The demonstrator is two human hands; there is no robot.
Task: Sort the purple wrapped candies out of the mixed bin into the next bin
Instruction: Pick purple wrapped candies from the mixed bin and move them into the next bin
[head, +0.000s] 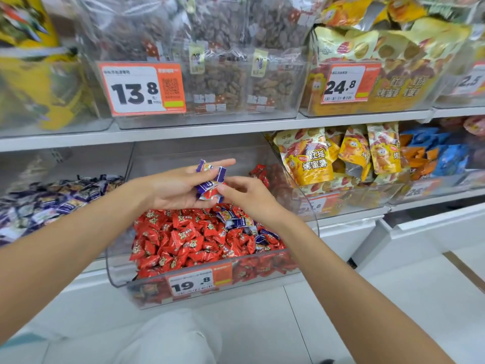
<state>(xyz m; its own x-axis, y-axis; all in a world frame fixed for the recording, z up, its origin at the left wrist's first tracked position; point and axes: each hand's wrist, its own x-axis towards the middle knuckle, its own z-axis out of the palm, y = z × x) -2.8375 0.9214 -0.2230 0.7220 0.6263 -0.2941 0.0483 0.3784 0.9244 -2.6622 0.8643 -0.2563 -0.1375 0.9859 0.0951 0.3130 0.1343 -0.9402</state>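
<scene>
1. Purple wrapped candies (210, 179) lie bunched in the left hand (175, 189), which is turned palm up above the far part of the mixed bin (111, 266), with the thumb curled over them and one finger stretched out.
2. Just right of it, the right hand (250, 198) has its fingers curled, with the thumb tip against the bunch; I cannot tell whether it is pinching a piece.
3. Red candies (183, 240) fill the clear mixed bin below, and a few loose purple pieces (236, 220) lie among them at the far right, partly hidden by the right wrist.
4. To the left, the next bin (86, 166) holds a purple pile (52, 200); the left forearm crosses in front of its near end.
5. An orange-and-white price tag (199, 281) reading 19.8 sits on the mixed bin's front wall.
6. To the right stand yellow snack bags (341, 156), close to the bin's curved side wall.
7. On the upper shelf (210, 127) are clear tubs with tags.
</scene>
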